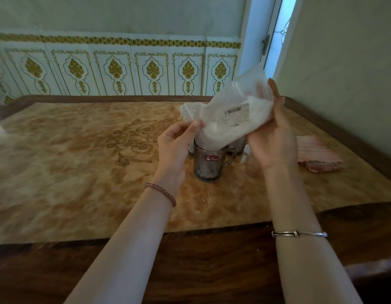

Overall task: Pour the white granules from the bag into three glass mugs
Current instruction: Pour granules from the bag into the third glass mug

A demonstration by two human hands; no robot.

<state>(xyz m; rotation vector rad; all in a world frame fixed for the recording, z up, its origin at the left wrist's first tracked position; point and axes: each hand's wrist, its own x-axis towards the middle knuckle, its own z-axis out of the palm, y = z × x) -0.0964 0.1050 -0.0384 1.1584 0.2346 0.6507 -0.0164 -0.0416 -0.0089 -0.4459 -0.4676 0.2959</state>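
We grip bag (229, 115) both ends, left hand (175, 145) and right hand (272, 137); soft, floppy, contents shift; mug (206, 163) glass, fragile.

Marbled amber table (80, 172), white granules (214, 130)

Bare forearms, reddish beaded bracelet (161, 193) on left wrist, silver bangle (299, 233) on right.
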